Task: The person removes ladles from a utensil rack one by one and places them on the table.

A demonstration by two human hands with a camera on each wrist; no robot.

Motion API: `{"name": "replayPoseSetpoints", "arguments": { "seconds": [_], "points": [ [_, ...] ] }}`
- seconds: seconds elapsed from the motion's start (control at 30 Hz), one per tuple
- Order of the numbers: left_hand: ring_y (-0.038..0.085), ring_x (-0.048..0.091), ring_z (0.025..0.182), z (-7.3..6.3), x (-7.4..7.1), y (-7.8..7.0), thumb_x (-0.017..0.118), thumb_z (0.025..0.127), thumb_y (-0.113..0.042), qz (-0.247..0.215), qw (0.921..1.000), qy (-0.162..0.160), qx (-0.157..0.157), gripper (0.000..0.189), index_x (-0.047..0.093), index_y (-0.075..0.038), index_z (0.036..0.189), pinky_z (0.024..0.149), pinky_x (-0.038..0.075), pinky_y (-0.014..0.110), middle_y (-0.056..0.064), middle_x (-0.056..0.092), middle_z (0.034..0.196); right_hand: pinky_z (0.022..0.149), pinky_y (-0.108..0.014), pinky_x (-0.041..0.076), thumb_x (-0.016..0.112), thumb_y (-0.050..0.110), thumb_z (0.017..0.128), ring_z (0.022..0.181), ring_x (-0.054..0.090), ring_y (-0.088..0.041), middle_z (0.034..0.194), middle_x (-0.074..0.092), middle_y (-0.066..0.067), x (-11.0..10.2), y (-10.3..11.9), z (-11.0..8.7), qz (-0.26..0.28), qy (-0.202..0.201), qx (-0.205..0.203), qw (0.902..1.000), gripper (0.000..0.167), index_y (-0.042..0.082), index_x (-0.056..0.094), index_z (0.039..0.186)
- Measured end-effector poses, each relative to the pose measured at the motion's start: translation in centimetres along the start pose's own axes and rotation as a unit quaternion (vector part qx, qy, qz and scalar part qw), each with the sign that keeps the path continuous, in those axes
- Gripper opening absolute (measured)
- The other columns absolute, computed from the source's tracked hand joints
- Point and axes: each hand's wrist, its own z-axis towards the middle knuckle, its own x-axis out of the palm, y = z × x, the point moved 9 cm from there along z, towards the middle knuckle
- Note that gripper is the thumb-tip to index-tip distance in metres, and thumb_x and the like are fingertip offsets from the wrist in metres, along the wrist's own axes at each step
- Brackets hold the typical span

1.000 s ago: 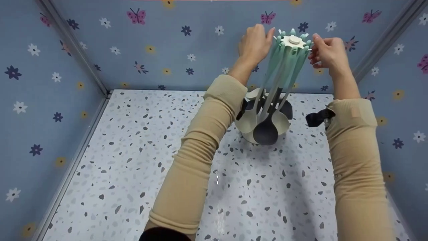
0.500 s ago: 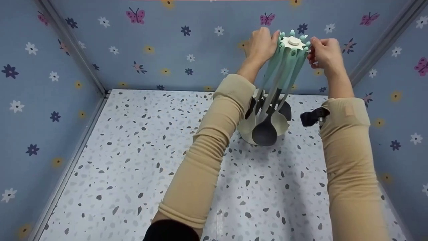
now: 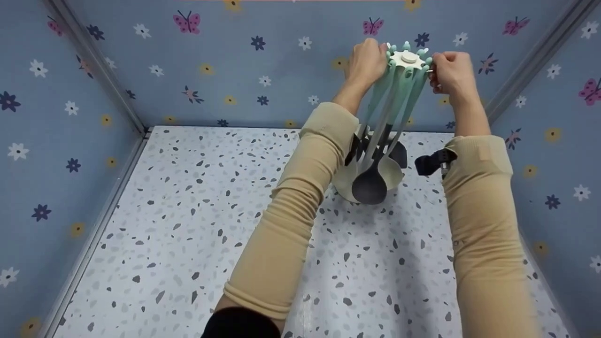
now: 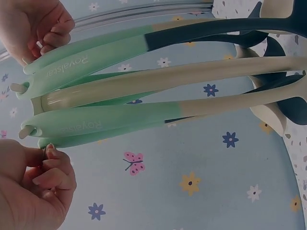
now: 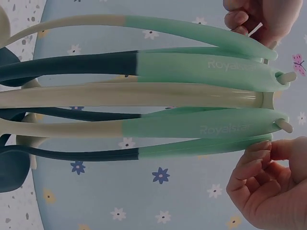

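A kitchen utensil stand (image 3: 407,59) with a cream top stands at the back of the table, with green-handled utensils hanging round it. A dark ladle (image 3: 370,187) hangs in front, beside a beige ladle (image 3: 390,172); a dark spatula (image 3: 399,154) is behind on the right. At the left side of the top, my left hand (image 3: 368,60) pinches the end of a green handle (image 4: 64,143) between thumb and curled fingers. My right hand (image 3: 454,70) pinches another green handle end (image 5: 225,143) on the opposite side. My left sleeve hides the heads of the left-side utensils.
The stand's pale round base (image 3: 345,192) rests on the speckled white table (image 3: 188,225). Blue panels with flowers and butterflies (image 3: 263,84) rise at the back and both sides. A black wrist camera (image 3: 429,164) juts from my right sleeve.
My left hand has come right to meet the handle end, its sleeve now covering the left ladle. My right hand has shifted slightly left, its fingers closer around the handle end.
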Motion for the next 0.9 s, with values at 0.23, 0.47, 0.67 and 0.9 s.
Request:
{"name": "replayPoseSetpoints", "arguments": {
  "seconds": [0.23,0.47,0.67,0.9],
  "points": [
    [0.007,0.036,0.06,-0.3,-0.2,-0.1,0.034,0.097,-0.03,-0.015,0.9997,-0.016,0.006,0.029,0.04,-0.014,0.073,0.053,0.03,0.02,-0.002,0.036,0.067,0.042,-0.019,0.037,0.041,0.019,0.094,0.048,0.042,-0.01,0.063,0.045,-0.002,-0.1,0.1,0.1,0.011,-0.01,-0.005,0.9999,0.027,0.007,0.049,0.071],
    [0.007,0.038,0.061,-0.6,-0.4,0.0,0.036,0.097,-0.026,-0.031,0.9986,-0.043,0.009,0.029,0.041,-0.014,0.07,0.053,0.031,0.02,-0.003,0.036,0.065,0.039,-0.019,0.033,0.041,0.014,0.093,0.043,0.038,-0.01,0.057,0.043,-0.001,-0.3,0.1,0.0,0.043,-0.023,-0.013,0.9987,0.031,0.006,0.049,0.064],
    [0.007,0.039,0.061,-1.0,-0.8,0.0,0.037,0.096,-0.024,-0.032,0.9969,-0.07,0.016,0.032,0.039,-0.014,0.066,0.054,0.032,0.02,-0.003,0.035,0.063,0.037,-0.02,0.029,0.039,0.01,0.092,0.042,0.035,-0.009,0.053,0.04,-0.001,-0.2,0.3,-0.1,0.051,-0.028,-0.02,0.9981,0.033,0.006,0.046,0.059],
    [0.006,0.034,0.055,-1.8,-1.5,0.0,0.038,0.096,-0.02,-0.027,0.9924,-0.11,0.048,0.036,0.036,-0.013,0.061,0.051,0.029,0.019,-0.004,0.033,0.057,0.035,-0.02,0.024,0.038,0.007,0.089,0.038,0.028,-0.008,0.046,0.033,0.002,-0.1,0.7,-0.3,0.038,-0.04,-0.044,0.9975,0.039,0.008,0.037,0.051]
  ]
}}
